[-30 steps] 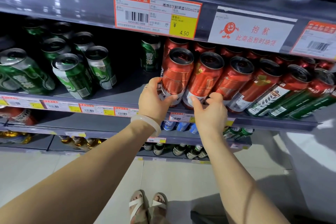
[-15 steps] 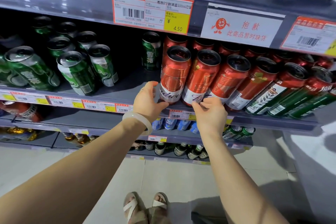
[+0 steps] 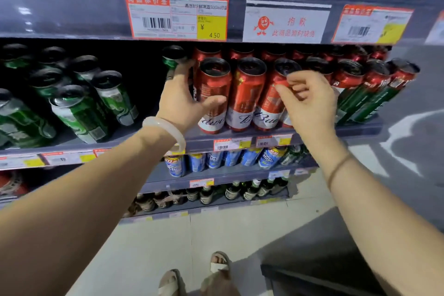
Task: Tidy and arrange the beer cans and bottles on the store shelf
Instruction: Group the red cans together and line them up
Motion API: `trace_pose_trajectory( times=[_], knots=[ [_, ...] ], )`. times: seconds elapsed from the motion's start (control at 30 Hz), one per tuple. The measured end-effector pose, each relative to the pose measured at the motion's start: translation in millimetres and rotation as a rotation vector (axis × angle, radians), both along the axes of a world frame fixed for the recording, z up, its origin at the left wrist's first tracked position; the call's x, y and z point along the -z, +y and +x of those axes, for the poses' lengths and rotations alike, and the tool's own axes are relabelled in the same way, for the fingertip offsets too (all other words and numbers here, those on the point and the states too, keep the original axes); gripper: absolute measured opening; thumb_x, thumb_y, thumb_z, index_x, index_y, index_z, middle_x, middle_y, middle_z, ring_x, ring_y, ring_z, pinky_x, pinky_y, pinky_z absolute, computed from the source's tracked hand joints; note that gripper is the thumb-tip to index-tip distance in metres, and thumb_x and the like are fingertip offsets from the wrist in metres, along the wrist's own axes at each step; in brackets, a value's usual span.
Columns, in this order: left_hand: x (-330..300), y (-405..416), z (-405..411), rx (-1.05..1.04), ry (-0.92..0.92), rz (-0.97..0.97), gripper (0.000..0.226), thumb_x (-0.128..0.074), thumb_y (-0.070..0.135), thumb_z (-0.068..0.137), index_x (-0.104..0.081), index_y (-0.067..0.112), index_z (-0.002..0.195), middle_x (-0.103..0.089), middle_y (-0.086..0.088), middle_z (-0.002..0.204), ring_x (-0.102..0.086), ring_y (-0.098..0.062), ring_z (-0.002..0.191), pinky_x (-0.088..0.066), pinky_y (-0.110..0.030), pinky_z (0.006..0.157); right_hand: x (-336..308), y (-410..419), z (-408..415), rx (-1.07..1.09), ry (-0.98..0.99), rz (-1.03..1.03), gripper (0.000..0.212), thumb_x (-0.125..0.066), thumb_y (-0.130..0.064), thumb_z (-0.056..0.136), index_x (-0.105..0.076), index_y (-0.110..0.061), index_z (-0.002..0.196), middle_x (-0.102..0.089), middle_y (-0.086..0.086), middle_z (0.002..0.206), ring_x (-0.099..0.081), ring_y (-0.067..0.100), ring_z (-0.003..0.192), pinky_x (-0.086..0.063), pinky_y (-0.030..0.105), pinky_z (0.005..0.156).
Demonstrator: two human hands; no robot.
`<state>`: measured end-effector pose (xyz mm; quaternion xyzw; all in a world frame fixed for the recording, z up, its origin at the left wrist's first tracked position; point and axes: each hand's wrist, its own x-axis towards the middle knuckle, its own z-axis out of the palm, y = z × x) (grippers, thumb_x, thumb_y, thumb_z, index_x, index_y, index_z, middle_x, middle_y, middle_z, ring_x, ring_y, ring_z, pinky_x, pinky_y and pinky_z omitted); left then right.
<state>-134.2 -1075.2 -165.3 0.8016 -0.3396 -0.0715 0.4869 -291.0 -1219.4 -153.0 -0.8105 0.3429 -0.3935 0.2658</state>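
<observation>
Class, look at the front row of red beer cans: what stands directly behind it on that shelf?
Behind the front row of red beer cans stands a second row of red cans, only tops showing. Anything farther back is dark and covered.

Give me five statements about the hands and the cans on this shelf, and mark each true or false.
1. The left hand grips the leftmost front red can. True.
2. The right hand rests flat on the floor. False: it is raised at the red cans, fingers curled at the third front can.
3. Green cans stand left of the red ones. True.
4. The yellow price tag reads 9.90. False: it reads 4.50.
5. The bracelet is on the right wrist. False: it is on the left wrist.
</observation>
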Motion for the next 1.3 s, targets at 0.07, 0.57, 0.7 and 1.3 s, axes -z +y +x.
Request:
trace_pose_trajectory(
  times=[0.07, 0.57, 0.7, 1.3],
  knots=[
    [-6, -4, 2, 0.027, -0.007, 0.002, 0.097, -0.073, 0.064, 0.049, -0.046, 0.015, 0.128, -0.063, -0.004, 0.120, -0.058, -0.017, 0.114, -0.047, -0.036, 0.098, -12, 2, 12, -0.041, 0.121, -0.162, 0.034, -0.068, -0.034, 0.076, -0.069, -0.005, 0.094, -0.065, 0.009, 0.089, -0.058, 0.030, 0.089, -0.041, 0.034, 0.084],
    [-30, -11, 14, 0.066, 0.047, 0.116, 0.058, -0.076, 0.038, 0.070, -0.056, 0.023, 0.122, -0.058, 0.010, 0.111, -0.053, -0.006, 0.102, -0.041, -0.020, 0.088, -29, -19, 56, -0.227, 0.642, -0.120, 0.072, -0.066, -0.064, 0.068, -0.051, -0.027, 0.127, -0.050, 0.006, 0.137, -0.041, 0.030, 0.128, -0.037, 0.045, 0.105],
    [-33, -10, 15, 0.103, 0.026, 0.121, 0.054, -0.075, 0.032, 0.073, -0.056, 0.022, 0.122, -0.056, 0.012, 0.105, -0.050, -0.002, 0.098, -0.038, -0.016, 0.084, -38, -22, 53, -0.315, 0.702, -0.046, 0.071, -0.067, -0.056, 0.074, -0.043, -0.029, 0.135, -0.047, 0.008, 0.140, -0.043, 0.031, 0.128, -0.038, 0.043, 0.105],
    [-28, -9, 12, 0.070, -0.011, 0.150, 0.058, -0.071, 0.037, 0.077, -0.051, 0.020, 0.128, -0.057, 0.001, 0.129, -0.051, -0.015, 0.119, -0.034, -0.010, 0.085, -55, -34, 62, -0.464, 0.915, -0.098, 0.082, -0.071, -0.052, 0.071, -0.031, -0.033, 0.140, -0.038, 0.004, 0.146, -0.039, 0.030, 0.131, -0.038, 0.038, 0.105]
  ],
)
